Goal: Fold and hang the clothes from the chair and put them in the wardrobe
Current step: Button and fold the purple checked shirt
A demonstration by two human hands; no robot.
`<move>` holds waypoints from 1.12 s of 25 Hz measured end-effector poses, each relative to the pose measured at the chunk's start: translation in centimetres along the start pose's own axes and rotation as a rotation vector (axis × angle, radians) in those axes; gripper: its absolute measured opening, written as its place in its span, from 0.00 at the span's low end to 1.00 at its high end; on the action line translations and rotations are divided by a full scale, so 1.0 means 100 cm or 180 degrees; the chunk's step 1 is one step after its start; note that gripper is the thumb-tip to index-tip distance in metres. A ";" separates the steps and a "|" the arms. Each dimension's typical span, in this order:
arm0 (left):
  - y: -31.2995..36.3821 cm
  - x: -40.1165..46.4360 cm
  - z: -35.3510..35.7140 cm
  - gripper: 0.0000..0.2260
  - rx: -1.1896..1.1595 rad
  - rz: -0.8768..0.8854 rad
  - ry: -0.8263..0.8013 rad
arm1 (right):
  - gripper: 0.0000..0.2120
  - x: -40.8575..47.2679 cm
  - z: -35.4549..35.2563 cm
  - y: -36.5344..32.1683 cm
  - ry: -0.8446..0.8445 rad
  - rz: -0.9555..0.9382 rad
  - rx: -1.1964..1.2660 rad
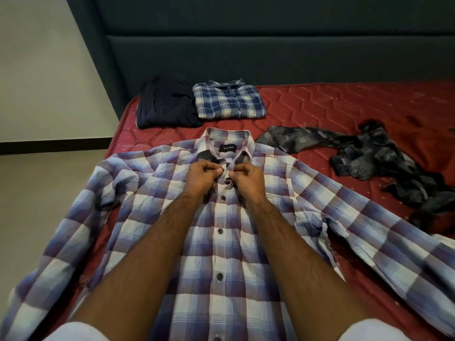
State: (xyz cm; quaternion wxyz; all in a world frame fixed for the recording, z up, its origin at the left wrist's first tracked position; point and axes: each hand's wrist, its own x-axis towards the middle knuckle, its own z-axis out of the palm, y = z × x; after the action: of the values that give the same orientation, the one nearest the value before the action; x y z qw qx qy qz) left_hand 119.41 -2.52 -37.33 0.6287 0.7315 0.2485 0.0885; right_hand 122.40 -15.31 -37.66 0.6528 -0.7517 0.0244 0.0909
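Observation:
A purple, blue and white checked shirt (221, 254) lies face up on the red mattress (344, 107), sleeves spread to both sides and several front buttons fastened. My left hand (203, 175) and my right hand (246, 177) meet just below the collar. Each pinches one edge of the placket at the top button, fingers curled. Behind the shirt lie a folded dark navy garment (167, 104) and a folded blue checked shirt (229, 99). A crumpled dark grey patterned garment (369, 153) sprawls to the right.
A dark teal padded headboard (270, 45) stands behind the mattress. The mattress's left edge runs along a pale floor (49, 180) and a light wall with a black skirting. Bare mattress shows at the far right, behind the grey garment.

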 end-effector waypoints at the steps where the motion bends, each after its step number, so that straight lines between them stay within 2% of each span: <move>1: 0.000 -0.001 -0.001 0.05 -0.0023 0.0002 -0.0041 | 0.05 0.000 0.000 0.001 0.0026 -0.0018 0.0021; 7: -0.004 -0.003 -0.002 0.05 -0.0014 0.0077 -0.0040 | 0.05 0.002 0.003 0.005 0.0072 0.0034 -0.0007; 13: -0.007 -0.004 -0.003 0.05 -0.0149 0.0133 -0.0114 | 0.13 0.001 -0.002 0.009 -0.0174 -0.0011 0.0548; 16: -0.008 -0.003 -0.005 0.05 -0.0195 0.0108 -0.0132 | 0.15 0.002 0.002 0.007 -0.0169 0.0041 0.0487; 23: -0.007 -0.006 -0.005 0.05 -0.0064 0.0150 -0.0135 | 0.15 0.000 0.009 0.006 0.0128 -0.0151 0.0436; 28: -0.004 -0.007 -0.004 0.04 -0.0250 -0.0109 -0.0196 | 0.12 -0.004 0.008 0.013 0.0200 -0.0419 0.0262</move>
State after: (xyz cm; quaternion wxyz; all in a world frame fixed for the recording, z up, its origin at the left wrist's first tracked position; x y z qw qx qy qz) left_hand 118.56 -2.44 -37.48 0.6657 0.7043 0.2379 0.0650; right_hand 121.72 -14.72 -39.00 0.6865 -0.7267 -0.0010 0.0230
